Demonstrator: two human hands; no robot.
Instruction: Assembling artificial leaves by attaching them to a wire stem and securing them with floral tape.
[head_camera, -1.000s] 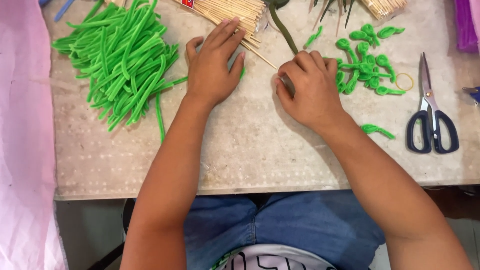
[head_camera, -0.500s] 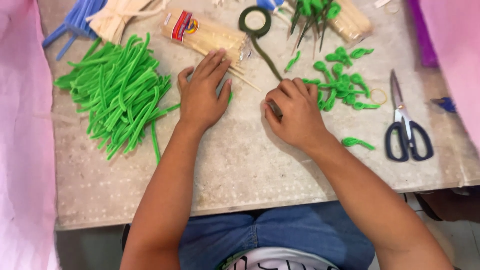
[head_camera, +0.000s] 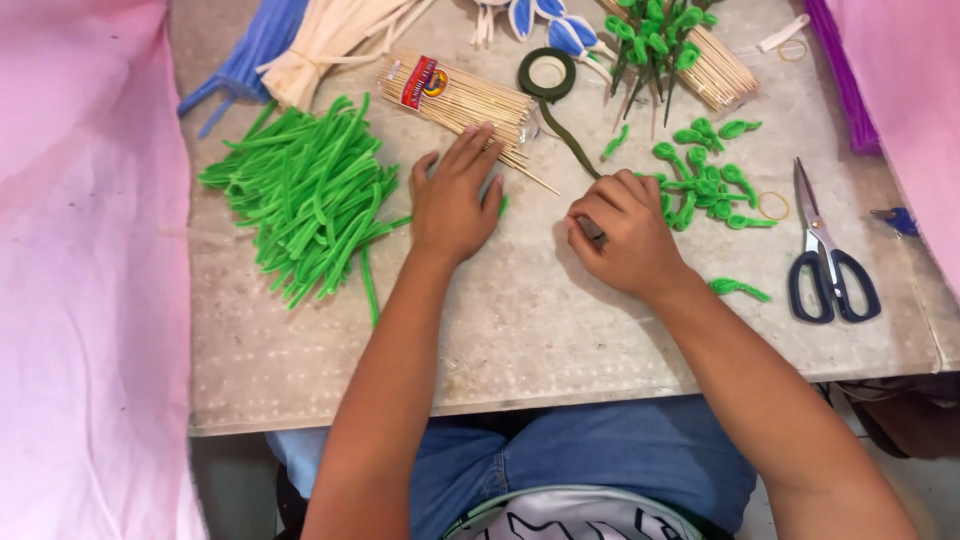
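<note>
My left hand (head_camera: 455, 195) lies flat on the table, palm down, fingertips resting on the near end of a bundle of thin wooden skewers (head_camera: 460, 95). A bit of green pipe cleaner peeks out beside its fingers. My right hand (head_camera: 625, 235) is closed, pinching the end of a dark green tape strip (head_camera: 570, 145) that runs back to its roll (head_camera: 547, 72). A heap of bright green pipe cleaners (head_camera: 310, 195) lies left of my left hand. Small curled green pieces (head_camera: 705, 180) lie just right of my right hand.
Black-handled scissors (head_camera: 825, 260) lie at the right, with a rubber band (head_camera: 773, 206) beside them. Blue (head_camera: 240, 60) and cream pipe cleaners (head_camera: 330, 35), a second skewer bundle with green-tipped sticks (head_camera: 690, 50) and purple pipe cleaners (head_camera: 845, 80) lie along the far edge. Pink cloth (head_camera: 90, 300) hangs at the left.
The view has shifted, so more of the table's far side shows. Both hands have stayed in nearly the same place on the table.
</note>
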